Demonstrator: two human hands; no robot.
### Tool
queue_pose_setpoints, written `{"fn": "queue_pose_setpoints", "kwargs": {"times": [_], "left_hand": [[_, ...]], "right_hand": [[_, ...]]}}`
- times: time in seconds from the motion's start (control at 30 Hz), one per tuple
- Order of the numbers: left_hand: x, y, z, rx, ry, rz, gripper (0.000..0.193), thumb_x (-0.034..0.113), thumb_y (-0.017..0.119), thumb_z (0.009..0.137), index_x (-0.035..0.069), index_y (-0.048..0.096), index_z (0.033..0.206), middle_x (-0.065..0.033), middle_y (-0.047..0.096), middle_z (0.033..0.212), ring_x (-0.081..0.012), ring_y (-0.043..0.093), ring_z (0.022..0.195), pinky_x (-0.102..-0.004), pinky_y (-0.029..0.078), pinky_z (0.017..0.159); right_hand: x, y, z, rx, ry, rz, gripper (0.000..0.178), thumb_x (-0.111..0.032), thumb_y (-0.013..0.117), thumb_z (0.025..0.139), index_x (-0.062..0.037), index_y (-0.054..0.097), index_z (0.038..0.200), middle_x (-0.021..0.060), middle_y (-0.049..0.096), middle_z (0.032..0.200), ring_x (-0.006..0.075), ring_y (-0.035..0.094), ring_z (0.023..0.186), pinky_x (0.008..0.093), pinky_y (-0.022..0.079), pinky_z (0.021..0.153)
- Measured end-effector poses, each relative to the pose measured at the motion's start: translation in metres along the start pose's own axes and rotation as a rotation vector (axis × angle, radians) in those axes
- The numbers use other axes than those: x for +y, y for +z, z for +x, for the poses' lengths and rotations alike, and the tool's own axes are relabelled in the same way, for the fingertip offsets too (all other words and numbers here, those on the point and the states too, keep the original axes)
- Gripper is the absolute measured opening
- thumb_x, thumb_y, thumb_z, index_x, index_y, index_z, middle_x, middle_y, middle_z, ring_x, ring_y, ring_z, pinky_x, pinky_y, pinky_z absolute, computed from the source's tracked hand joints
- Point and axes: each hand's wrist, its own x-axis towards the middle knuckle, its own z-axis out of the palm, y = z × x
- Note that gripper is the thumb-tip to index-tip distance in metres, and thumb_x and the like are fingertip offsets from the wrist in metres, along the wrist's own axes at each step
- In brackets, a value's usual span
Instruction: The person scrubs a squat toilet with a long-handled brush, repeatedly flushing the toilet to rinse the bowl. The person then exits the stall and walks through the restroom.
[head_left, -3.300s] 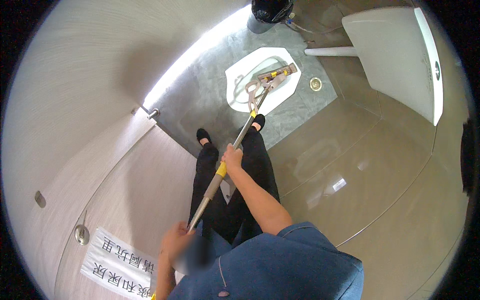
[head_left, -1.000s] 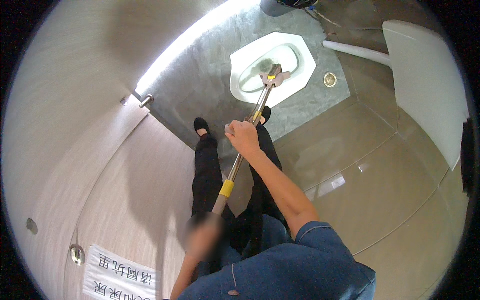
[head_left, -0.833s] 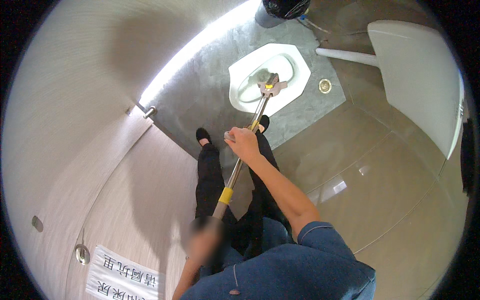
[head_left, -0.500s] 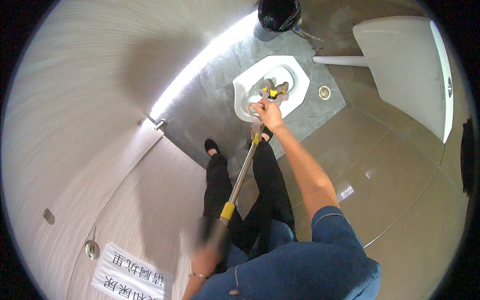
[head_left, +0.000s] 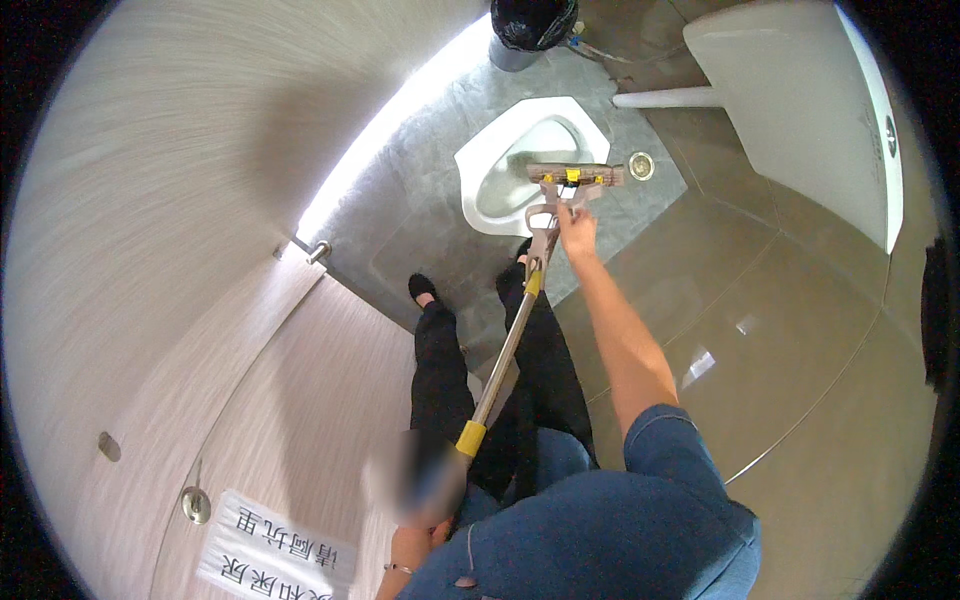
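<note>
A sponge mop (head_left: 503, 366) with a metal pole and yellow collars slants up from my lower left. Its brownish sponge head (head_left: 560, 172) is spread flat over the right part of a white squat toilet (head_left: 472, 190). My right hand (head_left: 577, 236) grips the mop close to its head, by the yellow clips and the beige lever (head_left: 541, 225). Low in the picture, my left hand (head_left: 432, 528) is at the upper end of the pole, closed around it as far as I can see. A blur covers much of that hand.
A black-lined waste bin (head_left: 535, 25) stands past the toilet. To the right, a pale urinal (head_left: 800, 110) juts from the wall, near a round floor drain (head_left: 641, 166). A wood-grain partition door (head_left: 330, 400) with a paper sign (head_left: 280, 545) bounds the left.
The sponge has gone from folded together to spread flat. My right hand and the mop head have shifted right, from over the toilet's basin towards its right rim.
</note>
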Motion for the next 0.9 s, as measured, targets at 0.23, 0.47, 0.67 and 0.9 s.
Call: {"fn": "queue_pose_setpoints", "kwargs": {"times": [0.23,0.47,0.67,0.9], "left_hand": [[-0.018,0.004,-0.006,0.112,-0.047,0.246,0.021,0.029,0.054,0.076,0.01,0.055,0.086,-0.017,0.059,0.073,-0.0374,0.056,0.062,-0.0454,0.045,0.053],[0.042,-0.036,-0.058,0.106,-0.168,0.388,0.027,0.031,0.055,0.077,0.007,0.046,0.085,-0.0171,0.058,0.067,-0.0364,0.057,0.061,-0.0444,0.044,0.052],[0.053,-0.048,-0.09,0.217,-0.131,0.535,0.028,0.031,0.056,0.078,0.007,0.041,0.082,-0.0174,0.057,0.063,-0.0363,0.057,0.058,-0.0452,0.044,0.051],[0.084,-0.071,-0.105,0.433,-0.024,0.736,0.028,0.032,0.057,0.077,0.007,0.046,0.082,-0.017,0.058,0.068,-0.0346,0.058,0.06,-0.0436,0.046,0.052]], "right_hand": [[-0.015,-0.031,-0.137,-0.629,1.006,1.071,0.064,-0.053,0.059,0.074,-0.0058,0.044,0.114,0.016,0.045,0.107,0.0296,0.047,0.101,0.0516,0.039,0.082],[-0.021,-0.037,-0.103,-0.494,0.903,1.257,0.048,-0.045,0.061,0.076,-0.0034,0.048,0.096,0.0119,0.056,0.076,0.029,0.059,0.07,0.0452,0.05,0.061],[-0.017,-0.047,-0.111,-0.347,0.926,1.407,0.04,-0.037,0.054,0.083,0.0002,0.045,0.093,0.0152,0.055,0.077,0.03,0.058,0.064,0.0453,0.052,0.059],[-0.086,-0.051,-0.228,-0.755,1.056,1.828,0.045,-0.046,0.057,0.078,-0.0029,0.045,0.075,0.0136,0.053,0.064,0.0267,0.053,0.053,0.0454,0.045,0.056]]}}
